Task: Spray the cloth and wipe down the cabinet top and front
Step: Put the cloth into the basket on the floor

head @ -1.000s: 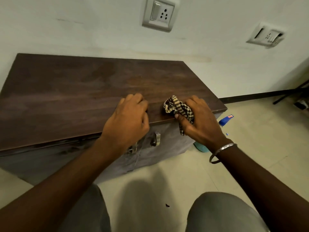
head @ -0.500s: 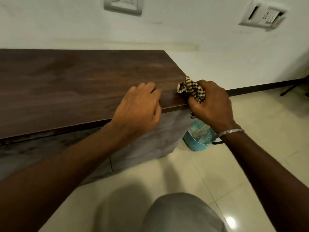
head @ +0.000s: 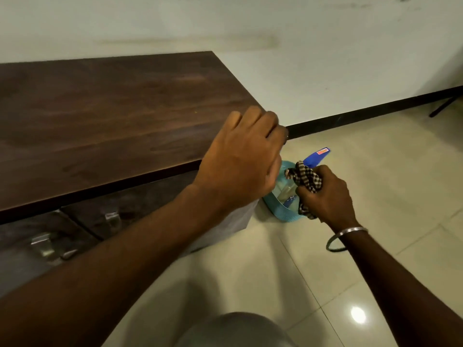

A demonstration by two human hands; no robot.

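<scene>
Both hands are coming off the cabinet top (head: pixel 112 108). Right hand (head: pixel 325 196) fingers are clenching the striped cloth (head: pixel 307 180) and dropping to the spray bottle (head: pixel 316 155) in the blue basket (head: pixel 278 211) on the floor, right of the cabinet. Left hand (head: pixel 243 161) fingers are hanging loosely curled, empty, over the near right corner. Likely re-spraying the cloth before more wiping.

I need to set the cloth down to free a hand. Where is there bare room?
The cabinet top is bare from the wall to the left hand. The floor tiles right of the basket are bare. Crowded beside the cabinet's corner: right hand, cloth, spray bottle, basket.
</scene>
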